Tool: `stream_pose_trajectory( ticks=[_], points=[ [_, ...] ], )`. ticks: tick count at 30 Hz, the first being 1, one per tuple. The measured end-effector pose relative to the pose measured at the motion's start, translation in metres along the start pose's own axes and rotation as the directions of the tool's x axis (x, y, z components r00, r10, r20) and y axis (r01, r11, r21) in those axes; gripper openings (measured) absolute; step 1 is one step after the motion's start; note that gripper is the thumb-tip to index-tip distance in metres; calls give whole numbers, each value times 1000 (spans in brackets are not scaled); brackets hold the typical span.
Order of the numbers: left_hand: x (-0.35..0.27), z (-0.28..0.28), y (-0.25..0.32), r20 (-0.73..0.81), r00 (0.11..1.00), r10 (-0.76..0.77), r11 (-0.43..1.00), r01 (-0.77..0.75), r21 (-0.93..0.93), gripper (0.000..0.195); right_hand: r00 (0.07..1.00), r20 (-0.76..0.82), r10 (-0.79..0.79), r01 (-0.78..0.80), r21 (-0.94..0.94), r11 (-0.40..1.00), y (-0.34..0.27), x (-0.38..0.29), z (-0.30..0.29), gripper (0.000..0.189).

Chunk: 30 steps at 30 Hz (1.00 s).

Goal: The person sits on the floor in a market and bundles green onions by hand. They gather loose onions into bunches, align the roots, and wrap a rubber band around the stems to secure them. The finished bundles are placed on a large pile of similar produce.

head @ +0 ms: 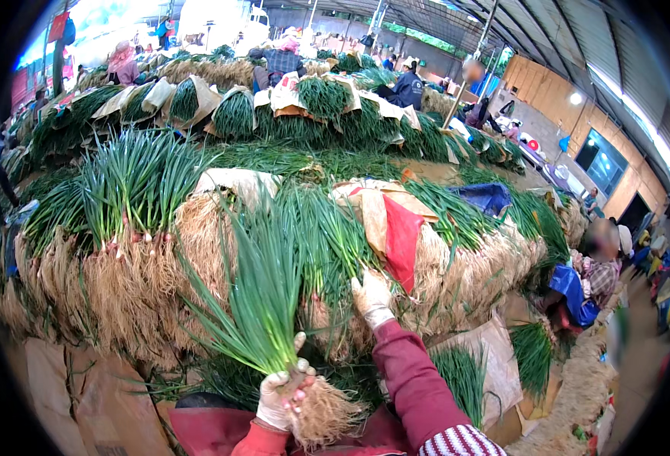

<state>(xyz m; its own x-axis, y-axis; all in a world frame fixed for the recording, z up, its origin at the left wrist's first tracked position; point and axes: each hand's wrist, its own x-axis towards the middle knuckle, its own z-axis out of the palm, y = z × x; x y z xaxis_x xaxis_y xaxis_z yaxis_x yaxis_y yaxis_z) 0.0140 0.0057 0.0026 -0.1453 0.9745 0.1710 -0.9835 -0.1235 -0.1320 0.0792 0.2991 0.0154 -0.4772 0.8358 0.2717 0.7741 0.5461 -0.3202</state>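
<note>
My left hand [282, 393], in a pale glove, is closed around a bunch of scallions [266, 319] just above the pinkish bulbs. The green leaves fan upward and left, and the tan roots [323, 413] hang to the right of the hand. Also gloved, my right hand [371, 295] reaches out to the scallions in the heap [335, 228], touching their lower stalks; whether its fingers grip any is hidden. Left of it, a large upright bundle of scallions [135, 194] rests on the heap. A red and tan cloth [400, 239] lies on the heap just beyond my right hand.
Cardboard sheets [95, 399] lie on the ground at lower left. Small scallion bundles [460, 376] lie at lower right. A person [603, 273] sits at the right; others sit among the far scallion rows [283, 62]. A blue sheet [483, 196] lies on the heap.
</note>
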Motion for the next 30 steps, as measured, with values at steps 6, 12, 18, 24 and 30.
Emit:
stream_pose_trajectory(
  ticks=[6, 12, 18, 24, 30],
  points=[
    [-1, -56, 3, -132, 991, -13, 1000, 17, 23, 66, 998, 59, -15, -5, 315, 949, 4, -18, -5, 32],
    [11, -22, -10, -319, 947, 50, 979, 16, 202, 49, 932, 187, -311, 215, 409, 887, -31, -150, -60, 28],
    [-1, -28, -4, -322, 947, 10, 958, 82, 274, 52, 863, 85, -497, 499, 2, 867, -15, -83, -39, 24],
    [7, -24, -1, -226, 972, -55, 950, 121, 288, 77, 977, 213, 15, 19, -154, 988, 33, -4, 20, 30],
    [1, -19, -4, -277, 961, -15, 963, 88, 253, 74, 941, 251, -227, 16, 637, 770, 3, -89, -48, 27]
  ],
)
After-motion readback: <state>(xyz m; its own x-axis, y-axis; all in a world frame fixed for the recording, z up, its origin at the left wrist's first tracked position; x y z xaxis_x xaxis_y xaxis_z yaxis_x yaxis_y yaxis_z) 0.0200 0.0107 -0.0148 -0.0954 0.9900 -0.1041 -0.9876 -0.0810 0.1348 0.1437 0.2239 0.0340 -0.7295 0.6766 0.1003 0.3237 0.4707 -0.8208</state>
